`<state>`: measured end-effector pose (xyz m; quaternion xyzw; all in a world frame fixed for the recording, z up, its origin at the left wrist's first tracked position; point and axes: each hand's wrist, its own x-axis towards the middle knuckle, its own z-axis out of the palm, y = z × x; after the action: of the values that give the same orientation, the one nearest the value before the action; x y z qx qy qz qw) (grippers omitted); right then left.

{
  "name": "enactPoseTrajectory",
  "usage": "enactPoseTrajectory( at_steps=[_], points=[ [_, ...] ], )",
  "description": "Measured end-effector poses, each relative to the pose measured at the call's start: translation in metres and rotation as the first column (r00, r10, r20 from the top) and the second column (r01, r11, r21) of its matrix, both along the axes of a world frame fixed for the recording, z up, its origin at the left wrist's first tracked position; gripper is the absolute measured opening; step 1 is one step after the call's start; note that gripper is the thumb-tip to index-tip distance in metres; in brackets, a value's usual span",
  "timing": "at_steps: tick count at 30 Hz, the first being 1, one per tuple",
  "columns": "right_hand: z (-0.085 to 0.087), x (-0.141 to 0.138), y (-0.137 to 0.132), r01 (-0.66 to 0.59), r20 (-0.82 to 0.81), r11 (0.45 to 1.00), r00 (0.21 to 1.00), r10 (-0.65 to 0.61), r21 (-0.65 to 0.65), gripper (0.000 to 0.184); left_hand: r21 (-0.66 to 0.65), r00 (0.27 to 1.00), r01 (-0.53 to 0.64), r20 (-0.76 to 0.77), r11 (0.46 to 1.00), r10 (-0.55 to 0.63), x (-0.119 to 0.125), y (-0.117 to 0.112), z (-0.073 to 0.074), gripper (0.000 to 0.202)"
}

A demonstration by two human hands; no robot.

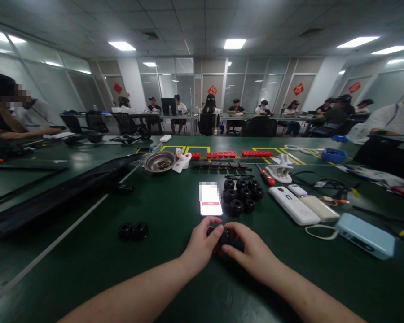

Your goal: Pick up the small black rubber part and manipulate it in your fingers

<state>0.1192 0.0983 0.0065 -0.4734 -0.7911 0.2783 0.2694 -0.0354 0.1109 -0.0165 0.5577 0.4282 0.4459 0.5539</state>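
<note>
Both hands, left hand (202,244) and right hand (252,251), pinch 1 small black part (224,236) between fingertips; a loose pinch could let it roll toward the phone (210,198).

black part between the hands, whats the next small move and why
Probably set it beside the two finished black parts on the left. Both hands, left hand and right hand, pinch the small black part together, while the unworked cluster waits beyond the phone.
</note>
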Motion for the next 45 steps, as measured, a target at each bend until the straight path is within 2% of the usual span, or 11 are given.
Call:
enactPoseTrajectory(
  at_steps=[4,7,11,15,19,23,28,31,34,38,45],
  points=[
    [0.0016,-0.0005,-0.0006,0.003,0.051,1.000,0.999,-0.002,-0.024,0.024,-0.011,0.999,0.016,0.047,1.000,-0.016,0.0012,-0.0014,0.0005,0.028],
    [0.0006,-0.0008,0.0013,0.018,0.057,1.000,0.998,-0.017,-0.014,0.021,-0.021,0.999,0.022,0.025,1.000,-0.021,0.0015,0.0003,-0.0020,0.029],
    [-0.0007,-0.0017,0.0021,0.015,-0.016,1.000,1.000,-0.014,0.024,0.032,-0.031,0.998,0.037,-0.055,0.999,-0.039,0.0005,0.0022,-0.0028,0.030],
    [-0.0003,-0.0022,0.0002,0.012,-0.011,1.000,1.000,-0.012,-0.006,0.035,0.049,0.997,0.007,-0.081,0.999,-0.003,0.0000,-0.0008,0.0019,0.027],
    [-0.0004,-0.0011,0.0014,0.028,0.035,0.999,0.999,-0.027,-0.016,0.023,0.032,1.000,0.008,-0.009,0.999,-0.008,0.0010,-0.0024,0.0032,0.028],
    [-0.0024,0.0000,0.0041,0.040,0.062,0.999,0.997,-0.039,-0.010,0.016,-0.027,1.000,0.027,0.010,0.999,-0.026,0.0020,0.0016,-0.0022,0.031],
    [-0.0021,-0.0004,0.0029,0.026,-0.014,0.999,1.000,-0.026,0.019,0.032,-0.028,1.000,0.000,-0.018,1.000,-0.001,0.0017,0.0029,-0.0036,0.031],
    [0.0006,-0.0006,0.0003,0.012,-0.012,1.000,1.000,-0.012,-0.001,0.032,-0.017,1.000,0.004,-0.003,1.000,-0.004,0.0018,-0.0008,0.0016,0.030],
    [0.0015,-0.0002,-0.0002,0.020,0.045,1.000,0.999,-0.020,-0.013,0.023,-0.025,0.999,0.024,0.026,0.999,-0.024,0.0023,-0.0033,0.0050,0.030],
    [0.0003,-0.0001,0.0024,0.041,0.089,0.999,0.995,-0.040,-0.006,0.018,-0.029,1.000,0.015,0.007,0.999,-0.015,0.0022,-0.0009,0.0019,0.030],
    [0.0026,-0.0018,-0.0003,0.029,-0.012,1.000,1.000,-0.029,-0.001,0.033,0.007,0.999,0.005,-0.042,1.000,-0.005,0.0009,-0.0001,-0.0006,0.030]
  ],
)
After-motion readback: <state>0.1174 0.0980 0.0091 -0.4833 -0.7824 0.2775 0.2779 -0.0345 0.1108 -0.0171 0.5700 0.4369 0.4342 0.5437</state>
